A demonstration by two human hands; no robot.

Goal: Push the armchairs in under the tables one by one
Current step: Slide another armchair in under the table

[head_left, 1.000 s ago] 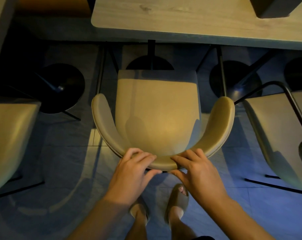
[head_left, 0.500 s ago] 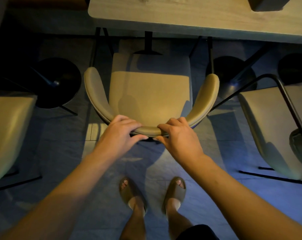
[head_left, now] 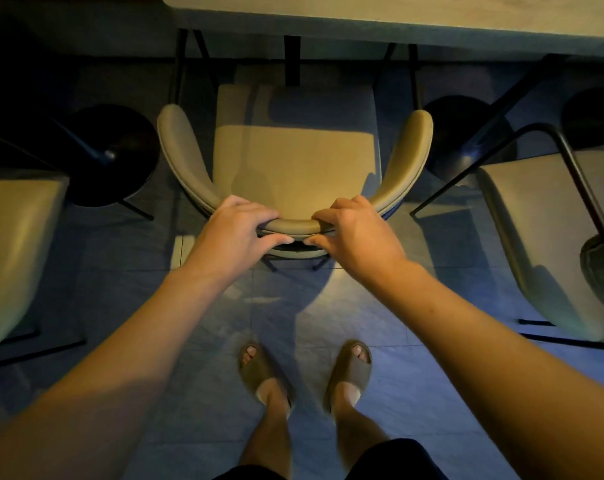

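Both hands are clasping the curved top of the armchair (head_left: 295, 161) back: the left hand (head_left: 236, 230) is wrapping the rail left of centre, the right hand (head_left: 357, 232) right of centre, fingers over the top and thumbs underneath, a short stretch of rail showing between them. The chair is tan and padded, with a squarish seat and two arms sweeping forward. It is facing away from the person, its front edge lying just under the table (head_left: 397, 15) edge.
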